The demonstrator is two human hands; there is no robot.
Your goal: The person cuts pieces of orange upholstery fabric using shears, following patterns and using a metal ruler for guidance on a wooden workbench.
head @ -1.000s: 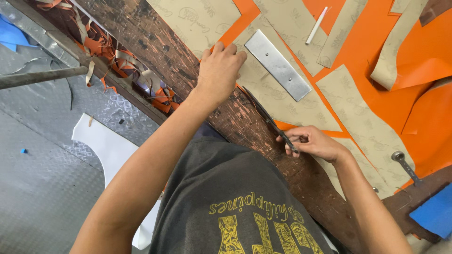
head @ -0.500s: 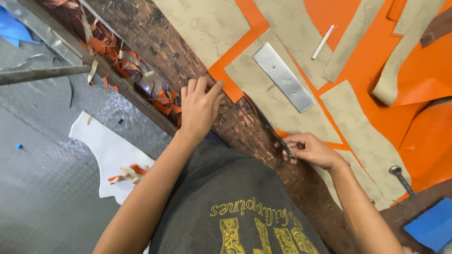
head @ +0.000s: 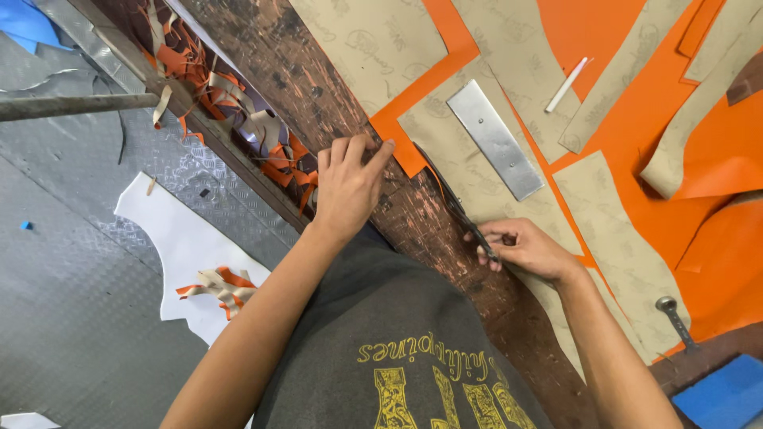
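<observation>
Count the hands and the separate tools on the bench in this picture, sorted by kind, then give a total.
Hands: 2, left hand and right hand
Scissors: 1
Metal plate: 1
White stick: 1
Metal tool at the bench's near edge: 1
Total: 6

Metal plate [head: 494,137] lies on paper pattern [head: 477,171], which lies on the sheet [head: 604,40]; chalk stick [head: 567,83] right, scrap pile [head: 230,95] left.
</observation>
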